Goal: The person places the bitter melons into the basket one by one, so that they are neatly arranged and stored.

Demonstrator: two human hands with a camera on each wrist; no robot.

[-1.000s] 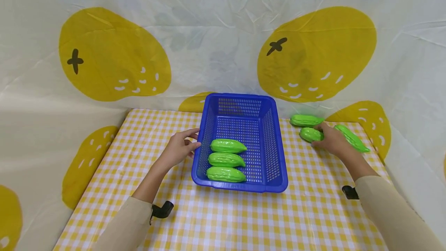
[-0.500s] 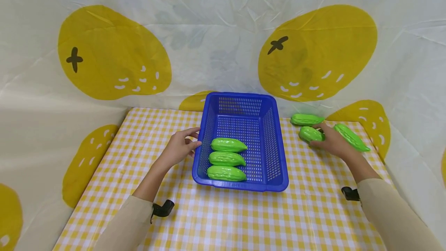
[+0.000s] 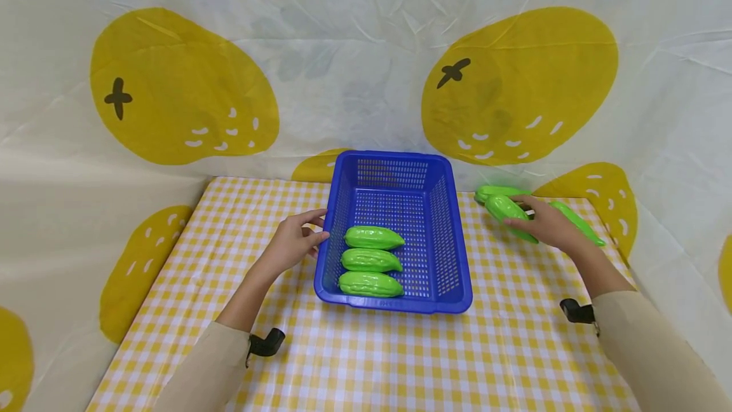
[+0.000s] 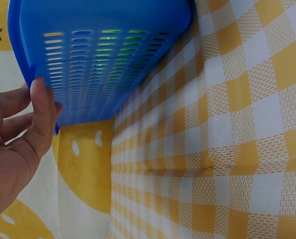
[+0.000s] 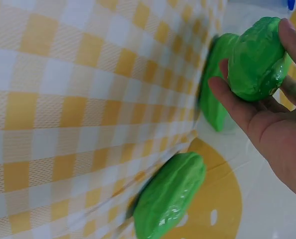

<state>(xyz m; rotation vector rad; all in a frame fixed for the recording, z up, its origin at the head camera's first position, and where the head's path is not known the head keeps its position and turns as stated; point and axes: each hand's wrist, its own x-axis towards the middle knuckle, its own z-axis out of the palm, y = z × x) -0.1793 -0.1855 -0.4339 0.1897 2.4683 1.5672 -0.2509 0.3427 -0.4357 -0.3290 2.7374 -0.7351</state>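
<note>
Right hand (image 3: 550, 224): thumb and fingers curved round one glossy green bitter gourd (image 3: 502, 207), spread about as wide as its body. The held gourd is tilted, its tapered end toward the wearer, and in the right wrist view stands apart from the cloth.

Left hand (image 3: 290, 243): fingers loosely bent, the tips touching the left rim of the blue plastic basket (image 3: 394, 306) (slotted walls, rectangular); a firm hold cannot be made out.

Basket contents: three bitter gourds (image 3: 372, 260), side by side in the near left part, tips pointing right.

Loose on the yellow-and-white checked tablecloth (image 3: 366, 361), right of the basket: a far gourd (image 3: 489, 191), partly hidden by the held one, and a right-hand gourd (image 3: 579, 224), lying aslant beyond the right hand.

Also: beige sleeves (image 3: 646, 336); a pale backdrop (image 3: 349, 94) printed with large yellow fruit.
</note>
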